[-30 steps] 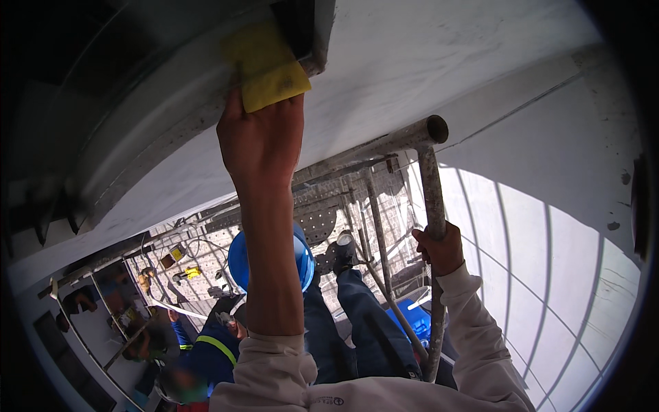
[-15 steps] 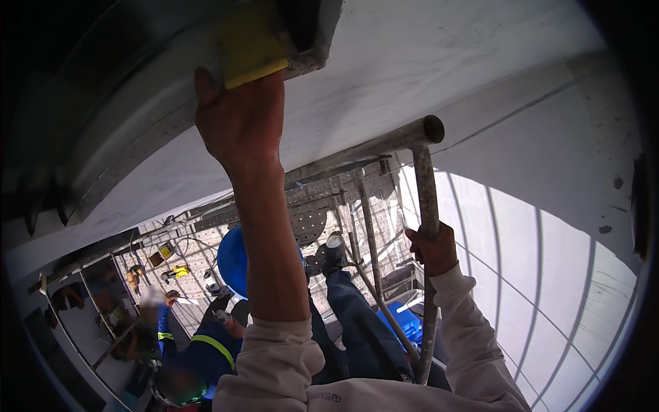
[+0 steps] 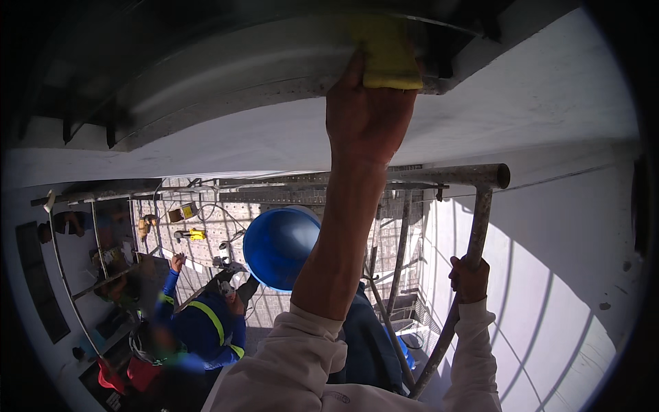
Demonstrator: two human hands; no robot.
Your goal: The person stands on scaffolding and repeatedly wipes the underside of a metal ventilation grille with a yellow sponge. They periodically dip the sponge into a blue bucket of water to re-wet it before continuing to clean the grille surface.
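Raised overhead, my left hand (image 3: 371, 120) is closed on a yellow sponge-like pad (image 3: 391, 65), held against the edge of a grey-white ledge (image 3: 274, 103). The pad's far end is dim and blurred. My right hand (image 3: 470, 278) is wrapped round an upright metal scaffold pole (image 3: 480, 220). That pole joins a horizontal tube (image 3: 473, 175) above the hand. A large blue bucket (image 3: 280, 247) stands below, partly covered by my left forearm.
A co-worker (image 3: 202, 326) in blue with reflective bands is lower left. A yellow tool (image 3: 191, 235) and a box (image 3: 182, 212) lie on the perforated platform (image 3: 226, 209). White walls (image 3: 542, 275) rise at right; scaffold bars (image 3: 72, 288) stand at left.
The view has swung, so the ledge, left hand and pad appear farther right. The blue bucket shows more fully. Both hands keep their holds; the right one appears lower on the pole.
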